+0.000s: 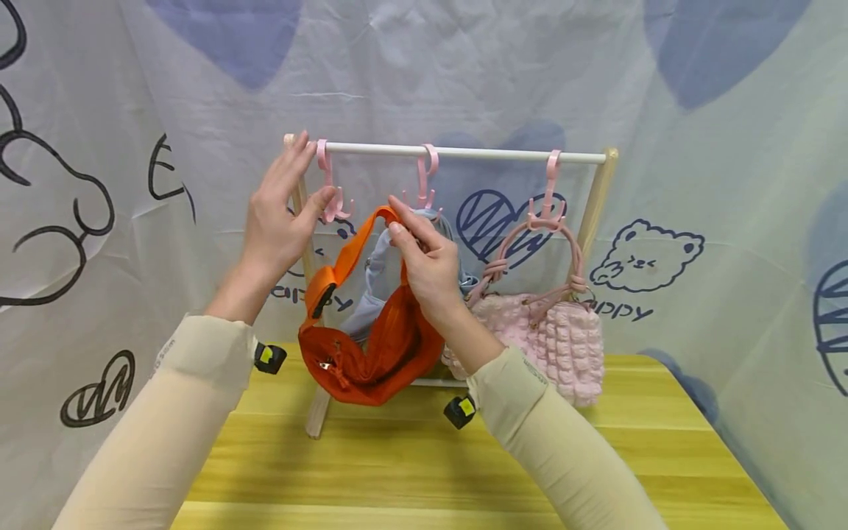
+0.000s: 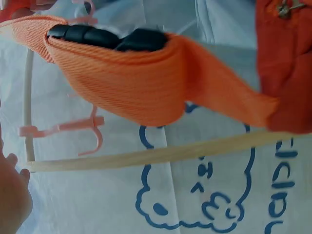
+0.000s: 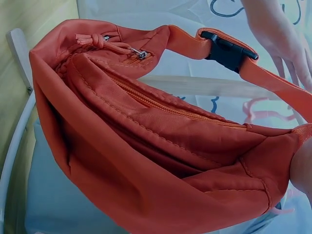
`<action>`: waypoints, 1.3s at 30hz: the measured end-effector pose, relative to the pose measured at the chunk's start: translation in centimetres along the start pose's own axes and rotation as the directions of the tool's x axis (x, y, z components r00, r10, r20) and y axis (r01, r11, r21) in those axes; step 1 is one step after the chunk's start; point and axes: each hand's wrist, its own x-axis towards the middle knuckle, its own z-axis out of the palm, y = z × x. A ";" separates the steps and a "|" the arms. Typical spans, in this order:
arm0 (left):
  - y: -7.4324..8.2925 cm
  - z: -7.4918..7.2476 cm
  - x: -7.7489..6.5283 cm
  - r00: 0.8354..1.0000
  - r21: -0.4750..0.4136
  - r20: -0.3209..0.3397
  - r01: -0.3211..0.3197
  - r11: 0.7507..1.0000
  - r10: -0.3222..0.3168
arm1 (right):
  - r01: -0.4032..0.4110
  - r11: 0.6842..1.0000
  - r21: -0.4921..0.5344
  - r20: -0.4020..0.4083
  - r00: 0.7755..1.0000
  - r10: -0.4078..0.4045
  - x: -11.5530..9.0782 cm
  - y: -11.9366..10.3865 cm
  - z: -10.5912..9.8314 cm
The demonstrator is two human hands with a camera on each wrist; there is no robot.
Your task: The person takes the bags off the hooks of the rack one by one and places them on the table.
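Observation:
An orange waist bag (image 1: 371, 361) hangs in the air in front of the rack, its strap (image 1: 361, 239) looped upward. My right hand (image 1: 433, 276) pinches the top of that strap between thumb and fingers. At the rack's left end is my left hand (image 1: 274, 217), fingers straight and near the white rod (image 1: 384, 149). Its thumb reaches toward the left pink hook (image 1: 327, 177), which carries nothing; contact is unclear. A black buckle (image 3: 226, 51) on the strap and the zipped front of the bag (image 3: 146, 141) show in the right wrist view.
A light blue bag (image 1: 374, 276) hangs behind the orange one, below the middle pink hook (image 1: 424, 173). From the right hook (image 1: 551, 191) hangs a pink puffy handbag (image 1: 563, 338). The rack's wooden post (image 1: 596, 195) stands on a yellow wood-grain table (image 1: 411, 471).

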 end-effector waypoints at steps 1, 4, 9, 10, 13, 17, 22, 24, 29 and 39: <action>0.1 0.0 -0.4 1.000 -0.014 -0.005 -0.003 1.000 0.003 | 0.002 1.000 0.005 -0.004 1.000 -0.002 -0.1 -0.1 -0.2; 0.5 0.2 -1.6 1.000 -0.044 -0.019 -0.024 0.999 0.023 | 0.014 1.000 0.006 -0.021 1.000 -0.013 -0.5 -0.4 -0.6; 0.5 0.5 -3.7 0.994 -0.052 -0.051 -0.104 0.993 0.101 | 0.058 0.998 0.017 -0.035 0.998 -0.057 -1.1 -0.7 -1.2; 0.5 0.6 -4.1 0.992 -0.049 -0.051 -0.115 0.992 0.112 | 0.067 0.997 0.026 -0.042 0.997 -0.065 -1.2 -0.7 -1.3; 0.5 1.0 -5.5 0.991 -0.071 -0.045 -0.131 0.989 0.128 | 0.080 0.996 0.044 -0.064 0.995 -0.077 -1.6 -0.9 -1.7; 0.9 1.5 -7.4 0.991 -0.121 -0.031 -0.129 0.984 0.127 | 0.075 0.994 0.084 -0.092 0.994 -0.067 -2.1 -1.4 -2.3; 1.5 2.1 -9.7 0.991 -0.177 -0.040 -0.134 0.975 0.129 | 0.066 0.992 0.104 -0.118 0.992 -0.053 -2.5 -2.0 -2.8; 1.7 2.4 -10.8 0.992 -0.191 -0.038 -0.125 0.974 0.120 | 0.059 0.993 0.099 -0.134 0.990 -0.046 -2.6 -2.1 -2.9; 1.6 3.1 -13.4 0.996 -0.208 -0.006 -0.085 0.974 0.085 | 0.048 0.994 0.098 -0.162 0.986 -0.032 -2.9 -2.1 -3.2; 1.4 4.1 -17.6 0.999 -0.247 -0.035 -0.040 0.968 0.033 | 0.005 0.987 0.160 -0.195 0.980 0.027 -3.3 -2.4 -3.0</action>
